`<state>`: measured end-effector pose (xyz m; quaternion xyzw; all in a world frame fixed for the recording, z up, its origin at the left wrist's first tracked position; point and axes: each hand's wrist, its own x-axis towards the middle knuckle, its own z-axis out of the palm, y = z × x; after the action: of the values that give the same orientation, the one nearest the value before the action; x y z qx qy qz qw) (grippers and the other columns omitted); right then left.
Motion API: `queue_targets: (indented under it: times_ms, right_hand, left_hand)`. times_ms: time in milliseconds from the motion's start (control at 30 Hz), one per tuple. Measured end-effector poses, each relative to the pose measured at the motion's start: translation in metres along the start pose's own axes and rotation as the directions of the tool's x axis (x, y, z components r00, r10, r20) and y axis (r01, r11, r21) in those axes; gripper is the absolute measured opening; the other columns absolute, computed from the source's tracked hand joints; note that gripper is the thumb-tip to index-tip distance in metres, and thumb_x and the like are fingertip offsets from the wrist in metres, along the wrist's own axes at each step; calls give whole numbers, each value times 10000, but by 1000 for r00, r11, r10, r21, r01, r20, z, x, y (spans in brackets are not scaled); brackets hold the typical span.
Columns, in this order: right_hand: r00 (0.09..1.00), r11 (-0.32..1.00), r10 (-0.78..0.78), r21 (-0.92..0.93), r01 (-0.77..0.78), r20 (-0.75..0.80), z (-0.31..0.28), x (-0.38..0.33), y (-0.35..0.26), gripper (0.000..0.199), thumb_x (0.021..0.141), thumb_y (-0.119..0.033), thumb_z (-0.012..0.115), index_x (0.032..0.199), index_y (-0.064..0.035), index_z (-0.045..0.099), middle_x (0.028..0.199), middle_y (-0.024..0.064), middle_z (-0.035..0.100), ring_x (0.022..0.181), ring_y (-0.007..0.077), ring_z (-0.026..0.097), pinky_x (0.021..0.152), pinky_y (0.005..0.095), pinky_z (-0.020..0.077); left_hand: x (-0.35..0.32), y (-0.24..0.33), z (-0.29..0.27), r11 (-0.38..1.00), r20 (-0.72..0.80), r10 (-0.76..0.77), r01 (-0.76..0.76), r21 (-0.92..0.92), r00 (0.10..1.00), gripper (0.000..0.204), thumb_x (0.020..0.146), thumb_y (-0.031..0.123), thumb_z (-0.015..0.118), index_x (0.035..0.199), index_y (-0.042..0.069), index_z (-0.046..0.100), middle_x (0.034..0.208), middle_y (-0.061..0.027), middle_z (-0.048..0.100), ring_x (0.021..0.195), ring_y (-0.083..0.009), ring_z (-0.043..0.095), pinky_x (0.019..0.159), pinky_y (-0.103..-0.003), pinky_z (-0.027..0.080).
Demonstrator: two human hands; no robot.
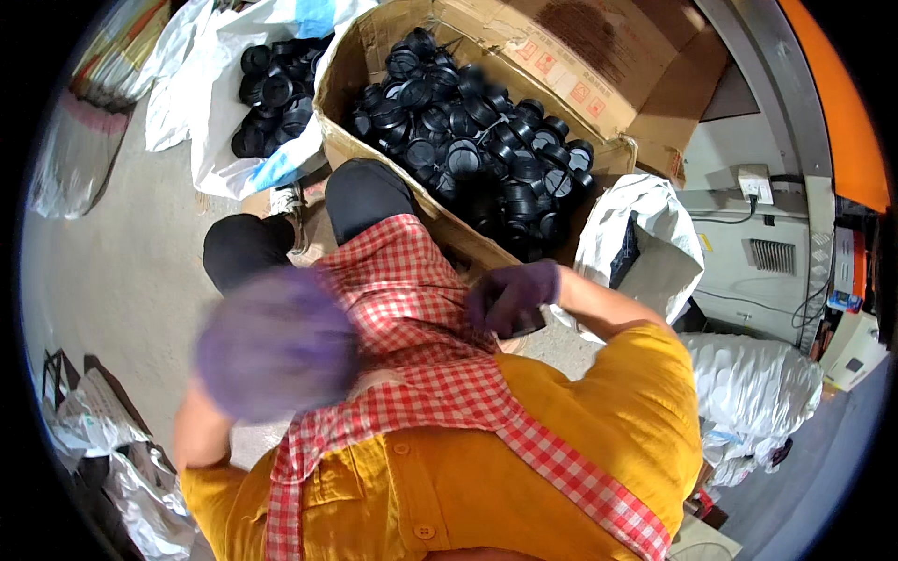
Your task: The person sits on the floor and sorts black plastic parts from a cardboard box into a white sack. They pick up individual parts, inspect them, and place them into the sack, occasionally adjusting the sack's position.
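My right hand (513, 297), in a purple glove, is closed over the right side of my lap, near the box's near edge. A small black piece (529, 324) shows beneath its fingers; the glove hides most of its shape. My left hand (276, 346), also purple-gloved, is raised over my left thigh and smeared by motion, so its fingers and anything in them cannot be made out. In front of my knees, a large cardboard box (339, 142) holds a heap of round black plastic caps (465, 157).
A white sack (213, 140) with more black caps (277, 90) stands left of the box. Another white sack (669, 220) stands by my right forearm. Farther right are a grey panel with a plugged-in cable (754, 185) and a silvery wrapped bundle (753, 383).
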<state>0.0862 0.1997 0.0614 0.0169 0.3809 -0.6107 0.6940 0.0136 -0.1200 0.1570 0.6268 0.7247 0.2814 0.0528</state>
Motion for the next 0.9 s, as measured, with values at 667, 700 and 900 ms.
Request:
queue_targets:
  times_ms: [667, 700, 900]
  right_hand:
    - [-308, 392, -751, -769, 505, -585, -51, 105, -32, 202, 809, -41, 609, 1010, -50, 612, 840, 38, 633, 738, 96, 571, 673, 254, 477]
    - [-313, 386, -735, -751, 535, -601, -50, 110, -35, 202, 808, -37, 605, 1010, -54, 613, 827, 40, 631, 732, 95, 569, 665, 256, 476]
    - [-565, 576, -674, -817, 1, -476, -105, 108, -54, 208, 727, 19, 536, 870, -90, 640, 838, 91, 663, 769, 224, 649, 707, 327, 503]
  left_hand:
    - [63, -31, 115, 773, -299, -634, 581, -254, 713, 487, 644, 25, 633, 1115, 143, 605, 922, -136, 547, 866, -339, 554, 745, -390, 465]
    - [62, -32, 111, 772, -254, -635, 610, -177, 729, 494, 643, 38, 641, 1122, 155, 603, 926, -133, 546, 874, -340, 555, 748, -396, 465]
    - [71, -15, 85, 777, -336, -554, 618, 122, 762, 558, 605, 42, 667, 1132, 214, 604, 908, -119, 524, 850, -338, 568, 702, -435, 467]
